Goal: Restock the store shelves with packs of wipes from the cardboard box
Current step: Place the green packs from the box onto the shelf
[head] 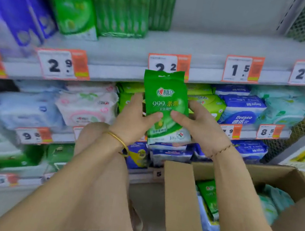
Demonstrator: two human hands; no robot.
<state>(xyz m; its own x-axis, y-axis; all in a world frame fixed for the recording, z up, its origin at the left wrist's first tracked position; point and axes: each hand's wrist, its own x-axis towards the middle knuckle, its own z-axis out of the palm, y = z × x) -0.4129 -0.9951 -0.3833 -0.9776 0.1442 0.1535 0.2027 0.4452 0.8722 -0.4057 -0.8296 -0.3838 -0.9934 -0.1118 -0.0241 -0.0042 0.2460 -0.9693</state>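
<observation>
Open cardboard box [178, 201] at lower right, green and blue packs inside. Left hand [133, 120] and right hand [201, 126] both grip one green wipes pack [165, 105], upright, thumbs pressed on its front, fingers wrapped behind, held in front of middle shelf [114, 72] edge. Behind it, green packs [204, 101] lie on the lower shelf; price tags [63, 63] along the shelf edge.

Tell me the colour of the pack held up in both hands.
Green, fading to white at the bottom, with white and yellow lettering: the pack shows best in the head view.
</observation>
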